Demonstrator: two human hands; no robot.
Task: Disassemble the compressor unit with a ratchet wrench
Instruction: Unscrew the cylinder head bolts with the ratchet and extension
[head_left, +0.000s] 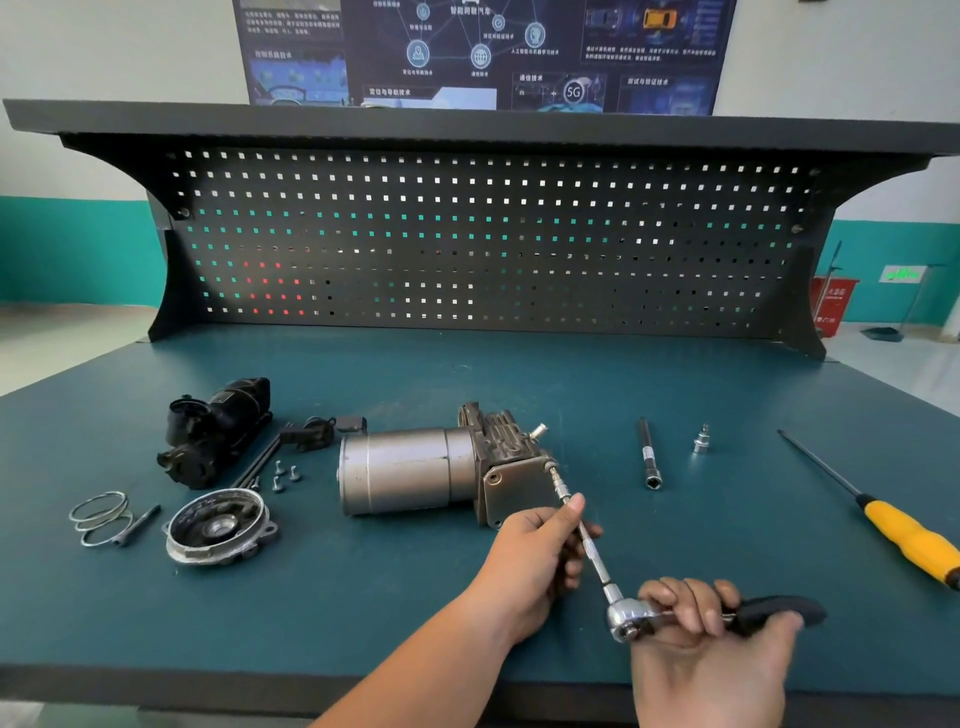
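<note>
Bench (467, 374) around compressor (410, 475): screwdriver (904, 535), spring (101, 514), screws (284, 475)

The compressor unit (410, 475), a dull silver cylinder with a grimy cast head at its right end, lies on its side mid-way along the teal bench (467, 374), and the ratchet wrench (623, 618), chrome-headed and black-handled, meets its end plate through a long slanted extension, apparently seated on a bolt.

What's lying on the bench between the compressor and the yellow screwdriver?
In the head view, a dark extension bar and a small silver socket lie between the compressor and the screwdriver.
</note>
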